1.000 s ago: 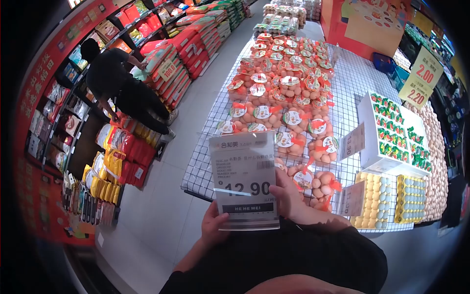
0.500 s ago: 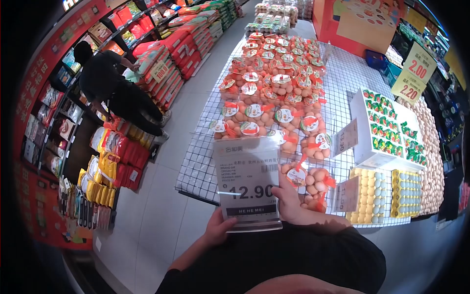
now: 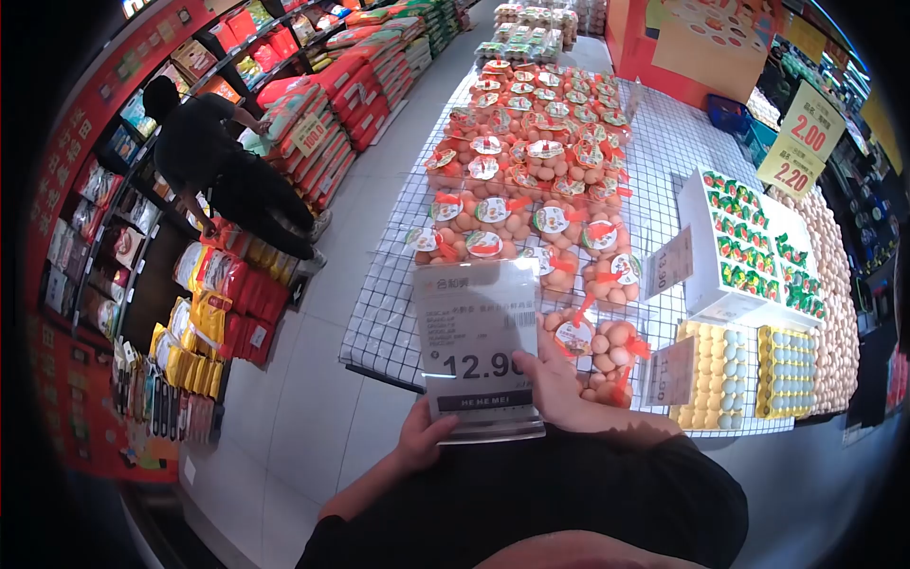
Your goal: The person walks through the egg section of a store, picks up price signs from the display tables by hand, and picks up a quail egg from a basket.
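Both my hands hold a price sign (image 3: 479,327) in a clear plastic stand, upright and tilted toward me, printed with 12.90. My left hand (image 3: 422,436) grips its lower left corner, the thumb lying on the front near the base. My right hand (image 3: 561,384) clasps the right edge, with the thumb over the last digits; its other fingers are hidden behind the sign. Just beyond the sign, net bags of brown eggs (image 3: 555,223) with round labels and red ties fill the middle of a white grid-topped display table (image 3: 398,294).
Yellow trays of eggs (image 3: 701,379) and a white box of green-wrapped items (image 3: 730,266) stand to the right, beside upright price cards (image 3: 668,261). At left, a person in black (image 3: 209,156) bends near red and yellow bags (image 3: 204,303). Stacked sacks (image 3: 332,104) line the aisle.
The sign has risen slightly in my hands. My right thumb has slid a little left and up, covering more of the price. The person at left has moved an arm slightly.
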Demonstrator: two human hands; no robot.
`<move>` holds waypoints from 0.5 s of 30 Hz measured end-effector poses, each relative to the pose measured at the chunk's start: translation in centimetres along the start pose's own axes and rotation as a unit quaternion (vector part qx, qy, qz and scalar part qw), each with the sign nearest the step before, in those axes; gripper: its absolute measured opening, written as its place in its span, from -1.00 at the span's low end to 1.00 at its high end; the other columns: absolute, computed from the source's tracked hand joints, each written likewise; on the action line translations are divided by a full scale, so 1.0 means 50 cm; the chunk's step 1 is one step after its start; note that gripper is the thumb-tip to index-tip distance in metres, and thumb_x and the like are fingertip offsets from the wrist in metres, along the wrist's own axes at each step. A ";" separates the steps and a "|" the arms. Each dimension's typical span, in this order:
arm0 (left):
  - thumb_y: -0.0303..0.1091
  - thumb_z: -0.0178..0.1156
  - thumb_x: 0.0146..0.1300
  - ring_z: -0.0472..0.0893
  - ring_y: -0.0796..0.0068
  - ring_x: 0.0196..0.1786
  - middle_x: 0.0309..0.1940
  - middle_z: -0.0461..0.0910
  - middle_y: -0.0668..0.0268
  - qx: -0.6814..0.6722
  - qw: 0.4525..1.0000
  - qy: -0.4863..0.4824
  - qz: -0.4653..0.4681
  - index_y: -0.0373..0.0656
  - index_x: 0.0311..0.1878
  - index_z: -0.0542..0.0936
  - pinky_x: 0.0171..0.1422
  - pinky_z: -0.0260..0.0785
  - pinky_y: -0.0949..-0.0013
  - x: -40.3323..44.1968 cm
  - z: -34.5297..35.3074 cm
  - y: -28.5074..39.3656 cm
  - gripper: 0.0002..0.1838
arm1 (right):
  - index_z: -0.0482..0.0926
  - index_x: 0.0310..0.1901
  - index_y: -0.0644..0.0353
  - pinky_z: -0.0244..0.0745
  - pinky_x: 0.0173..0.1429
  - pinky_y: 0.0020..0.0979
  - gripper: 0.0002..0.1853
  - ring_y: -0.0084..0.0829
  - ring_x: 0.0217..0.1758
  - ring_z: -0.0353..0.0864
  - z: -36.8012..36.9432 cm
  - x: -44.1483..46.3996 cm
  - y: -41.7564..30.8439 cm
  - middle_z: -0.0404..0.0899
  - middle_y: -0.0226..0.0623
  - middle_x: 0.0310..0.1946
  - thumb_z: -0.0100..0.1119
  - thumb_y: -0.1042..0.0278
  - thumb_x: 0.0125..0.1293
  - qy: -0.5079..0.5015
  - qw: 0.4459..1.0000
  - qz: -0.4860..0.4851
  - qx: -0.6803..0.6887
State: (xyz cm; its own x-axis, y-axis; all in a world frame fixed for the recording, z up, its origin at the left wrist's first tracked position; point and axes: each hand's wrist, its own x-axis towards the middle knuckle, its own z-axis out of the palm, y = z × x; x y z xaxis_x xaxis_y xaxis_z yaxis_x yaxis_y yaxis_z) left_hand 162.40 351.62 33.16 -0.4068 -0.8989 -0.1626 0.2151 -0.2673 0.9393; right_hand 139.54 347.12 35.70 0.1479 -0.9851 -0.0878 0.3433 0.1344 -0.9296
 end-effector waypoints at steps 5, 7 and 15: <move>-0.17 0.08 0.27 0.43 0.18 0.26 0.23 0.39 0.03 -0.230 0.972 -0.038 -0.020 -0.32 0.31 0.27 0.40 0.24 0.15 0.010 -0.007 -0.013 -0.39 | 0.30 0.31 0.32 0.22 0.31 -0.41 -0.52 -0.49 0.19 0.40 -0.020 0.032 0.008 0.49 -0.31 0.11 -0.02 0.46 0.36 0.001 0.997 0.016 0.075; -0.03 0.02 0.28 0.37 0.14 0.33 0.28 0.34 0.03 -0.279 0.958 -0.054 -0.032 -0.27 0.36 0.22 0.43 0.19 0.08 0.009 -0.020 -0.027 -0.32 | 0.33 0.29 0.32 0.22 0.32 -0.40 -0.54 -0.46 0.19 0.42 -0.001 0.028 -0.022 0.50 -0.29 0.12 -0.01 0.46 0.35 0.044 0.991 -0.006 0.128; 0.34 -0.03 0.25 0.23 -0.04 0.44 0.43 0.14 -0.07 -0.269 0.950 -0.125 -0.095 -0.23 0.49 0.03 0.48 0.08 -0.13 0.006 0.014 0.013 -0.02 | 0.28 0.32 0.38 0.18 0.37 -0.38 -0.50 -0.42 0.26 0.39 0.003 0.038 -0.037 0.46 -0.19 0.19 -0.05 0.42 0.37 0.012 0.988 -0.060 0.141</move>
State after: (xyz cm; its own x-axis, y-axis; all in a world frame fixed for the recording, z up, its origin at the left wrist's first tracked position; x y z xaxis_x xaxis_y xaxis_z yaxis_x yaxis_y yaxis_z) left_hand 161.79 351.43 33.91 -0.6674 -0.7243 -0.1733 0.5126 -0.6155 0.5986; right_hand 139.32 345.01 37.32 0.0700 -0.9975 0.0061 0.6025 0.0374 -0.7973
